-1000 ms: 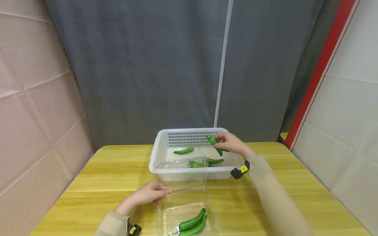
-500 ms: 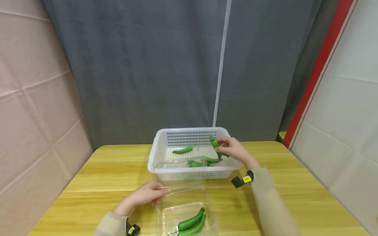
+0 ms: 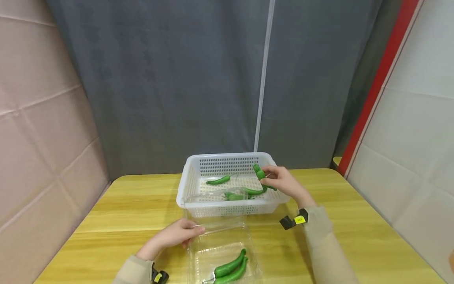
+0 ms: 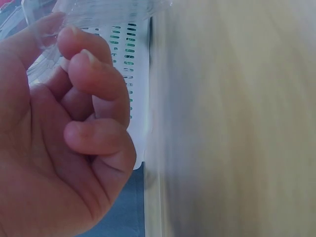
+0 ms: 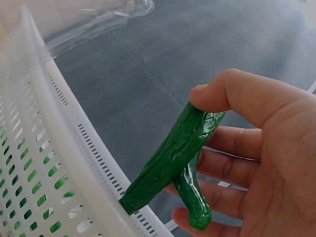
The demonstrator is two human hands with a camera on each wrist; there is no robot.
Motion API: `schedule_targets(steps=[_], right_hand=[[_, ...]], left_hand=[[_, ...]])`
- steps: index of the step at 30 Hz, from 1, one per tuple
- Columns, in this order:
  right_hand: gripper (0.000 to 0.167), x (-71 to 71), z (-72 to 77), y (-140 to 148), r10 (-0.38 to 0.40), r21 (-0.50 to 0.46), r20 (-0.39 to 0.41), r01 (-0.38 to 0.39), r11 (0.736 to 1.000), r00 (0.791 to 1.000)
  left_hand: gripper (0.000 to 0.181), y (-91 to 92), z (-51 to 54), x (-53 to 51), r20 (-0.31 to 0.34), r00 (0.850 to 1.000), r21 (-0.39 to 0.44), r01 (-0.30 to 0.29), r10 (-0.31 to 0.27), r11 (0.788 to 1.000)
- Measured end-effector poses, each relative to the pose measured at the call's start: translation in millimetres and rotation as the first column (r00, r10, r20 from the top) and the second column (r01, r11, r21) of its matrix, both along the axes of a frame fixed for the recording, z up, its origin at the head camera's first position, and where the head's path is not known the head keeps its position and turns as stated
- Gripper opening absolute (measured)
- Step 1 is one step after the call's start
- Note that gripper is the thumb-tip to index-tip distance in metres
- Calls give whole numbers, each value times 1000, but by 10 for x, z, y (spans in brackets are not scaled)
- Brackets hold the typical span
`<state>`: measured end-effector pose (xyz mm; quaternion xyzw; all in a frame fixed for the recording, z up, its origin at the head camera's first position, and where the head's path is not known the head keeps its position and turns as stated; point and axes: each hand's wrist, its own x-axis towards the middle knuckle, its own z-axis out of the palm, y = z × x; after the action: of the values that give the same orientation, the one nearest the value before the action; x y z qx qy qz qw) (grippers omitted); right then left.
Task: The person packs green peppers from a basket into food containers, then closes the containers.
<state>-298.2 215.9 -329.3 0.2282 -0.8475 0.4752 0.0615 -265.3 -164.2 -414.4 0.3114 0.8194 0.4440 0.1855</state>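
Observation:
Two green chili peppers (image 5: 173,153) are pinched between the thumb and fingers of my right hand (image 3: 283,182), over the right side of the white perforated basket (image 3: 181,183). In the head view the held peppers (image 3: 260,173) point up and left. My left hand (image 3: 179,233) grips the left edge of a clear plastic clamshell box (image 3: 209,254), near its hinge; in the left wrist view the thumb and index finger (image 4: 84,42) meet at the plastic. Two more green chili peppers (image 3: 230,268) lie inside the box. Its raised lid leans toward the basket's front wall.
Inside the basket lie one chili pepper (image 3: 218,180) toward the left and several others (image 3: 237,196) near the front, partly seen through the clear lid. A wooden table (image 3: 142,205) carries everything. A grey curtain (image 3: 177,86) hangs behind it, with pale panels at both sides.
My right hand has moved slightly down and right with the peppers still in its grip. The left hand stays on the box edge. The whole head view shifts a little.

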Motion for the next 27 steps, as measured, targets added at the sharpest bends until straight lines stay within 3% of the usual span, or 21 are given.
schedule_targets(steps=[9,17,27], right_hand=[[41,105,89,-5,25,-42,-3,-25,999,1000],[46,297,194,-46,41,-42,5,-41,998,999],[42,537,383,-160,45,67,-110,-38,997,993]], left_hand=[[45,13,14,-4,-32,999,-16,-6,5,1000],[49,31,2,13,-18,1000,2,21,-21,1000],[50,32,31,13,-24,1000,5,13,-13,1000]])
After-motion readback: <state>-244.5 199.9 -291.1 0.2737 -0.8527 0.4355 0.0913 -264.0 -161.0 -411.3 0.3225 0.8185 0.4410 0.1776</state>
